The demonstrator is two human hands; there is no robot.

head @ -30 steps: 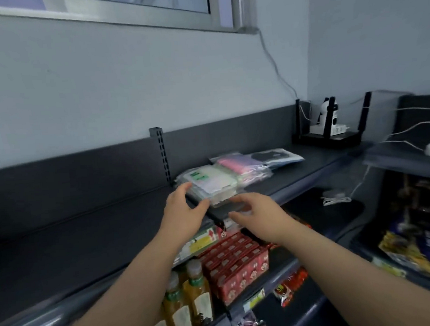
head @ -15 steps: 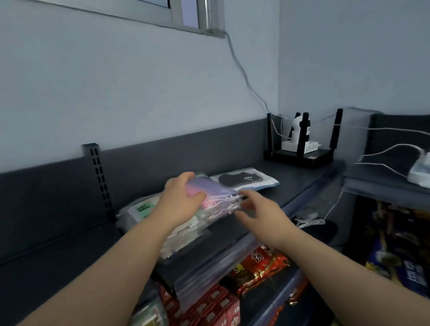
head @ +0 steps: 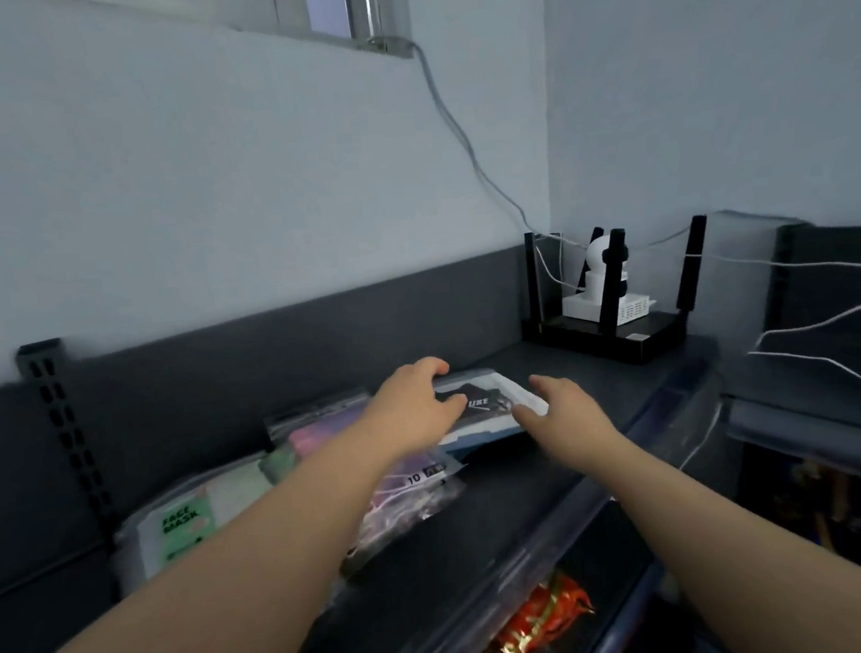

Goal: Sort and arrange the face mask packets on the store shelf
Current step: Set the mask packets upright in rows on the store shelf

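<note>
Three piles of face mask packets lie in a row on the dark top shelf (head: 534, 488). A green packet (head: 186, 520) marked FACE MASK is at the left. A pink packet (head: 405, 493) sits in the middle, partly under my left forearm. At the right is a black mask packet (head: 481, 404). My left hand (head: 414, 405) grips this black packet, fingers curled over its far edge and thumb on top. My right hand (head: 563, 408) touches the packet's right edge with fingers apart.
A black router (head: 619, 334) with upright antennas and a white camera (head: 601, 282) stands at the shelf's back right corner. White cables (head: 830, 320) run to the right. A slotted post (head: 59, 407) stands at the left. Red snack packets (head: 539, 621) lie on the shelf below.
Both hands have moved right along the row, from the green pile, over the pink one, onto the black packet. My view has turned right with them.
</note>
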